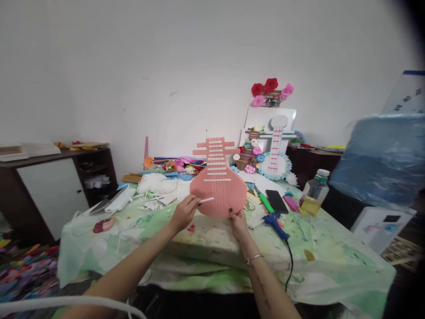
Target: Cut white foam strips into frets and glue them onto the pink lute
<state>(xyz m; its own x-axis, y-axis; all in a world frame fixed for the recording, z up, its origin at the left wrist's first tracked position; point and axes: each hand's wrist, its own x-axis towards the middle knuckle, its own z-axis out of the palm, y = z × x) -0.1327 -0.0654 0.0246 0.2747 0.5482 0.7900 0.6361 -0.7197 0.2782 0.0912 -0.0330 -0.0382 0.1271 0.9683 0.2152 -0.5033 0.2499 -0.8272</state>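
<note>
A pink paper lute model point(234, 190) stands tilted up in front of me, with pale strings down its middle and several white strips across its neck. My right hand point(237, 218) grips its lower right edge, thumb on the front. Between the fingertips of my left hand point(184, 212) is a short white strip point(207, 200), held in front of the lower left of the lute's body. Whether the strip touches the lute I cannot tell. Right of the lute, a blue glue gun point(276, 225) lies on the table beside a green-handled tool point(265, 203).
White scraps point(159, 195) and coloured paper lie at the table's back left. A black phone point(276, 201) and a bottle of yellow liquid point(314, 192) are on the right. Finished instrument models point(275, 164) lean at the back. The glue gun's cord point(291, 261) hangs over the front edge.
</note>
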